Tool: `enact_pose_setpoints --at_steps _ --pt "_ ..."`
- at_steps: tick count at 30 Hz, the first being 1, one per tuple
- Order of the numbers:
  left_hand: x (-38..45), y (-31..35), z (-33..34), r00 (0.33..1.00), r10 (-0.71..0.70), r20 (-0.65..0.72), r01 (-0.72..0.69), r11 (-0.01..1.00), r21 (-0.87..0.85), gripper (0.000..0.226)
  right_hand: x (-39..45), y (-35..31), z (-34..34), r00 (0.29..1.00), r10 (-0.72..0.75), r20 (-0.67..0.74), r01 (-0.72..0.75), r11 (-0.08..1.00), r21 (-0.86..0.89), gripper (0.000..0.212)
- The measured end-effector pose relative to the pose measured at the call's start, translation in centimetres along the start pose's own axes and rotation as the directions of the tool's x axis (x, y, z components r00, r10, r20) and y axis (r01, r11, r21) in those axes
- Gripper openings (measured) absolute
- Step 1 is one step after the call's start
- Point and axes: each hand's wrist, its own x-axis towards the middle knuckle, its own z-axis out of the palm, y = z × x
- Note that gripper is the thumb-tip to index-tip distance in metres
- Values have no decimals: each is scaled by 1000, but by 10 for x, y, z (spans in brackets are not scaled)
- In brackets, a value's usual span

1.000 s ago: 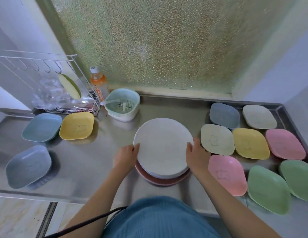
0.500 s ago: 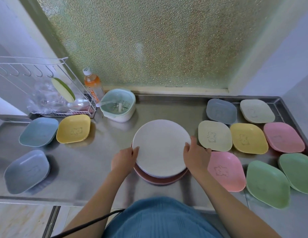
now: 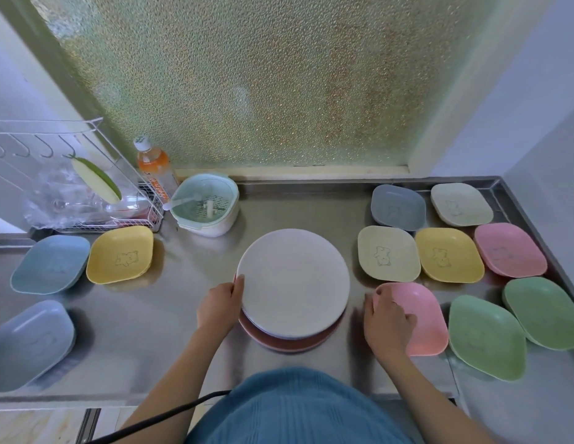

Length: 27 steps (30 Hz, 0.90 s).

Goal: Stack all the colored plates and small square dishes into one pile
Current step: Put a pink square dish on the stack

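Note:
A pile of round plates stands mid-counter, a white plate (image 3: 293, 283) on top and a reddish-brown one (image 3: 292, 346) at the bottom. My left hand (image 3: 220, 306) holds the pile's left edge. My right hand (image 3: 388, 322) grips the left rim of a pink square dish (image 3: 420, 315) just right of the pile. More square dishes lie to the right: beige (image 3: 388, 253), yellow (image 3: 449, 254), pink (image 3: 510, 249), grey-blue (image 3: 397, 206), beige (image 3: 460, 203), two green (image 3: 486, 336). On the left lie blue (image 3: 50, 264), yellow (image 3: 120, 254) and grey-blue (image 3: 31, 344) dishes.
A wire dish rack (image 3: 87, 187) stands at the back left, with an orange bottle (image 3: 152, 165) and a mint strainer bowl (image 3: 205, 203) beside it. The steel counter (image 3: 144, 315) has a raised rim along the right side. A frosted window rises behind.
My right hand left the pile's right edge and moved right onto the nearest pink square dish, taking hold of its rim. My left hand stays on the pile.

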Motion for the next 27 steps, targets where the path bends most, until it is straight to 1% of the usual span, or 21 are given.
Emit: enact_pose_setpoints --at_steps 2,4,7,9,13,16,19,21,24,27 --pt "0 -1 2 1000 5 -6 -5 1000 -26 60 -7 5 5 998 -31 46 34 998 -53 33" --pt "1 -2 3 1000 7 -9 -8 999 -44 60 -12 6 10 995 -63 74 68 995 -67 32" --pt "0 -3 6 1000 1 -13 -2 998 -61 63 -16 8 10 990 -76 120 91 988 -125 27" --pt "0 -5 7 1000 2 -12 -3 997 -82 64 -18 7 8 990 -75 117 91 987 -130 26" --pt "0 -6 9 1000 0 -20 -2 991 -131 63 -23 2 5 996 -85 8 85 996 -31 20" --pt "0 -7 11 999 -10 -33 4 986 -165 63 -30 -2 1 985 -113 -127 127 986 108 14" --pt "0 -8 14 999 -6 -53 -4 981 -194 65 -36 -8 -8 964 -131 -229 186 954 236 14" --pt "-1 -7 14 998 -6 -61 -6 979 -206 64 -39 -12 -12 925 -203 -322 292 921 258 13" --pt "-2 -6 13 998 -1 -58 -12 977 -212 61 -41 -20 -12 809 -398 -433 522 825 218 20" --pt "-2 -6 13 999 -1 -52 -11 973 -229 61 -43 -33 -9 692 -570 -443 678 724 127 28"
